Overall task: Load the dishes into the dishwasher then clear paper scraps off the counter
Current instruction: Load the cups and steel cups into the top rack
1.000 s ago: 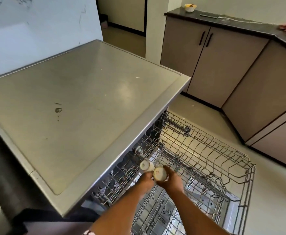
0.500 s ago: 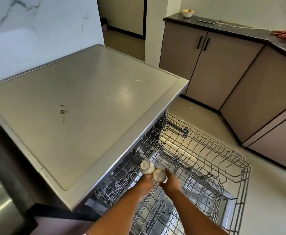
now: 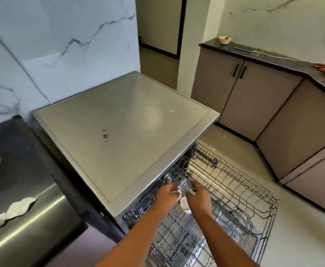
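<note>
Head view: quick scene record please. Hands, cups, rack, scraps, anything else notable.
left hand: over the rack, at the cups; grip blurred
right hand: beside the left, at the cups; grip blurred
cups: white, between the hands, low over the rack
rack: wire, pulled out of the dishwasher
dishwasher: steel top, small stains
scraps: white paper on the counter, far left, not yet cleared
bowl: on the far counter

The left hand [image 3: 165, 195] and right hand [image 3: 199, 197] have lowered into the grey wire dishwasher rack [image 3: 244, 186]; only one small white ceramic cup [image 3: 185, 205] now shows.
</note>
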Tool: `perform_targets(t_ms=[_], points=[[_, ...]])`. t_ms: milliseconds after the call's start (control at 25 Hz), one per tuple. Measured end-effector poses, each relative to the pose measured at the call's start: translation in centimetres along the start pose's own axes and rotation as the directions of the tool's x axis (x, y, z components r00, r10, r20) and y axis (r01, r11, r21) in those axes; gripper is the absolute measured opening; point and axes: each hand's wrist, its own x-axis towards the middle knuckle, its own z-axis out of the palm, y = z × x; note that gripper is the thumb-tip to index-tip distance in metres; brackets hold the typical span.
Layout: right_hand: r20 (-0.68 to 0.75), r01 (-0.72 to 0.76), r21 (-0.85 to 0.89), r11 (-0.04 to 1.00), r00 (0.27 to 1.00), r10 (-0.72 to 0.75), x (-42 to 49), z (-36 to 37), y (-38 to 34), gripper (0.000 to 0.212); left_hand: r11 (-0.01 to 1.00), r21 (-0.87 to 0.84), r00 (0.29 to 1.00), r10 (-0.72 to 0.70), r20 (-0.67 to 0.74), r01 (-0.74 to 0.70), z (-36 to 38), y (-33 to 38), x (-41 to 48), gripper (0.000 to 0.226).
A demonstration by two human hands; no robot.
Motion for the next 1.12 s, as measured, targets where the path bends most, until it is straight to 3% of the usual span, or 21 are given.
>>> perform_targets(t_ms=[160,400,520,720,960,1120], points=[[0.006,0.188,0.084,0.979,0.982,-0.189,-1.4,1.0,-5.5,0.037,0.989,-0.002,0.962,0.143,-0.231,-0.147,-5.6,2.2,-3.4,0.026],[0.035,0.418,0.167,0.893,0.903,-0.429,-4.3,6.7,-14.6,0.031,0.945,-0.254,0.912,0.090,-0.400,-0.205,-16.0,2.2,-7.8,0.025],[0.055,0.463,0.212,0.860,0.873,-0.484,-6.0,10.5,-18.9,0.030,0.937,-0.269,0.843,0.047,-0.535,-0.223,-22.3,-0.1,-9.2,0.026],[0.146,0.503,0.262,0.824,0.823,-0.549,-9.8,18.2,-25.7,0.028,0.923,-0.314,0.668,-0.091,-0.739,-0.222,-33.5,-4.5,-11.5,0.026],[0.258,0.614,0.237,0.753,0.707,-0.658,-12.8,26.0,-31.7,0.032,0.914,-0.349,0.541,-0.190,-0.819,-0.208,-42.7,-8.4,-13.3,0.039],[0.304,0.639,0.234,0.733,0.668,-0.679,-14.0,29.7,-34.8,0.038,0.920,-0.326,0.546,-0.162,-0.822,-0.218,-46.6,-10.2,-13.7,0.056]])
